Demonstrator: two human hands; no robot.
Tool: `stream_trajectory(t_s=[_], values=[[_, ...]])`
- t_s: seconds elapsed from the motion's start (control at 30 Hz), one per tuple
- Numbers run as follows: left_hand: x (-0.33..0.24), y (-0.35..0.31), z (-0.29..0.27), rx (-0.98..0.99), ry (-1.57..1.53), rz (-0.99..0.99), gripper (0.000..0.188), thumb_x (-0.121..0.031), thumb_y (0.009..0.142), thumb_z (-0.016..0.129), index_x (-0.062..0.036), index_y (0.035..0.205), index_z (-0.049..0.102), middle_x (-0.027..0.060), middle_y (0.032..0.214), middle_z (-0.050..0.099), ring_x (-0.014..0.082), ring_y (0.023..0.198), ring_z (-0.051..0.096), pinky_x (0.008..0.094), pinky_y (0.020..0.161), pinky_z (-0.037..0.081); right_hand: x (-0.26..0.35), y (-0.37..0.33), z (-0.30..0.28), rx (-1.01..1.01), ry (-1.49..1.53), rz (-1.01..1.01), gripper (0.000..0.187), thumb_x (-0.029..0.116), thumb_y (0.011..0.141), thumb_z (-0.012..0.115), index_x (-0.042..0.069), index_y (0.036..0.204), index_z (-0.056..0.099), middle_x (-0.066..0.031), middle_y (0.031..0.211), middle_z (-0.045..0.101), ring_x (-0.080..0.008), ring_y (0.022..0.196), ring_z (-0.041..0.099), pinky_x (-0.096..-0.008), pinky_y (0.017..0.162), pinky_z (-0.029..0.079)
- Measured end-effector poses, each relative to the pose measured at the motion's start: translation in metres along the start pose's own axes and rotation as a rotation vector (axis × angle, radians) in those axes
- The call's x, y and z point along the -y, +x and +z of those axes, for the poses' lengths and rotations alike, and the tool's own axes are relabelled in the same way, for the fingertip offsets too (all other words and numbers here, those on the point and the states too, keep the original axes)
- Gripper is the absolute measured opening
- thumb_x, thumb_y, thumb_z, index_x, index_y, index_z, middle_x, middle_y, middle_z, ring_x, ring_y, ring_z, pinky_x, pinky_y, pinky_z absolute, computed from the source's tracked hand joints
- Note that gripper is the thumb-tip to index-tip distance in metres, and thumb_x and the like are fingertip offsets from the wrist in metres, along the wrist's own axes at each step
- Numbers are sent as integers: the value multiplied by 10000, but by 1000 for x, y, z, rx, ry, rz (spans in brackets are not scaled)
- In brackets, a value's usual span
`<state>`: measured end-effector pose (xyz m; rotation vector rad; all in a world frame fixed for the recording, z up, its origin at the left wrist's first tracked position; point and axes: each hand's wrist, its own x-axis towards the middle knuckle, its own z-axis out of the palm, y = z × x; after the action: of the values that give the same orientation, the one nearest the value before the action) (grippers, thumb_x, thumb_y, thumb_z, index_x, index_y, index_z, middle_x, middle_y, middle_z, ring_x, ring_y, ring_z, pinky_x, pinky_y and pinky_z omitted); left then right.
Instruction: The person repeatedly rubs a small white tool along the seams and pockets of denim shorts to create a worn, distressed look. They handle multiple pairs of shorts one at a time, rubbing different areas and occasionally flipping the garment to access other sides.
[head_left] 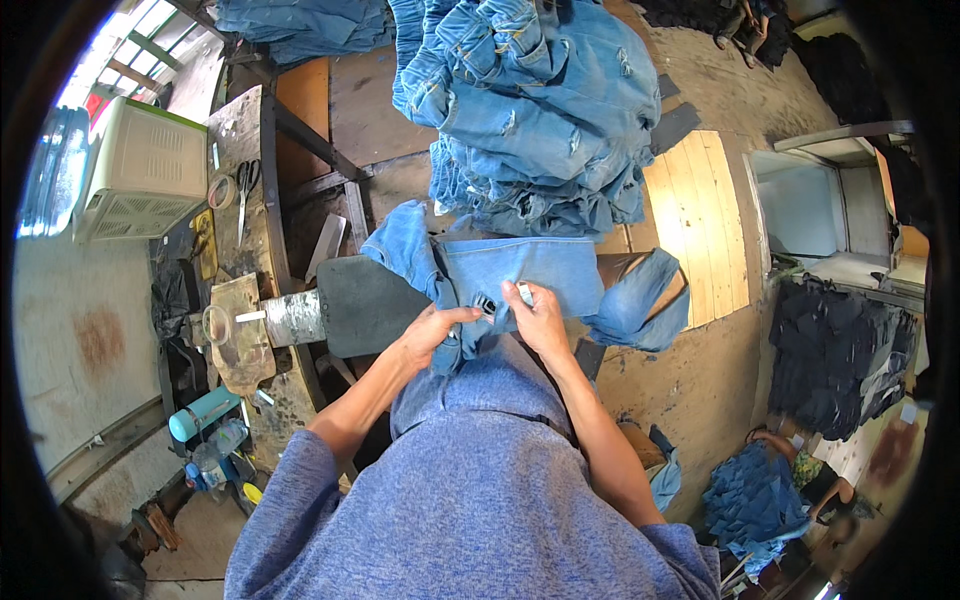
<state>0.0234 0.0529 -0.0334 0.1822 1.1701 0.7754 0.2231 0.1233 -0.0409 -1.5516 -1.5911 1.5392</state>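
A pair of light blue jeans [565, 268] lies across my lap, one leg stretched flat and the rest bunched at the left. A small frayed hole [485, 304] with dark showing through sits between my hands. My left hand [437, 328] pinches the denim at the left of this hole, thumb pointing toward it. Just right of the hole, my right hand [540, 320] is closed round a small white piece [525, 293], its thumb on top, resting against the denim. Its fingers below are partly hidden, and what the white piece is I cannot make out.
A tall pile of blue jeans [550, 120] stands straight ahead. A dark padded board [370, 305] juts from the wooden bench [250, 130] at left, where scissors [245, 195] and a tape roll [222, 190] lie. Other people sit at far right among denim heaps [755, 505].
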Motion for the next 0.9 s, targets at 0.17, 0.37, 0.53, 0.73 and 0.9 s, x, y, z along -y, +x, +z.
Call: stream_trajectory(t_s=[0.17,0.37,0.53,0.73,0.9], values=[[-15,-7,7,29,-128,-172,334,-242,903,754,-17,1148,768,60,1045,774,162,899,717,302,755,577,-4,-2,-1,35,11,23,473,372,1075,647,30,756,579,54,661,488,-66,644,409,-324,576,347],[-20,8,17,-73,147,-70,270,-153,922,768,17,1130,741,98,1096,762,185,960,736,331,816,604,-12,3,4,-57,-256,-30,457,423,1048,653,-16,926,700,-122,708,646,-227,634,582,-402,631,463],[-12,-6,-2,-28,-13,-23,421,-154,892,836,10,1246,679,111,1181,739,211,1062,708,368,916,579,4,0,-8,23,-230,7,413,386,1051,668,0,913,719,-40,706,629,-136,659,547,-345,625,450],[-15,-24,-10,-10,66,67,557,-187,876,864,-9,1353,640,95,1279,715,222,1161,668,379,1046,501,32,-7,-15,192,6,99,332,346,1021,728,18,987,758,31,811,684,-68,748,568,-294,689,467],[-12,-17,-17,68,74,73,693,-243,869,885,33,1420,569,125,1349,680,241,1252,626,390,1107,462,33,-12,1,245,29,190,327,344,1012,735,27,934,754,17,787,668,-85,723,555,-303,668,462]])
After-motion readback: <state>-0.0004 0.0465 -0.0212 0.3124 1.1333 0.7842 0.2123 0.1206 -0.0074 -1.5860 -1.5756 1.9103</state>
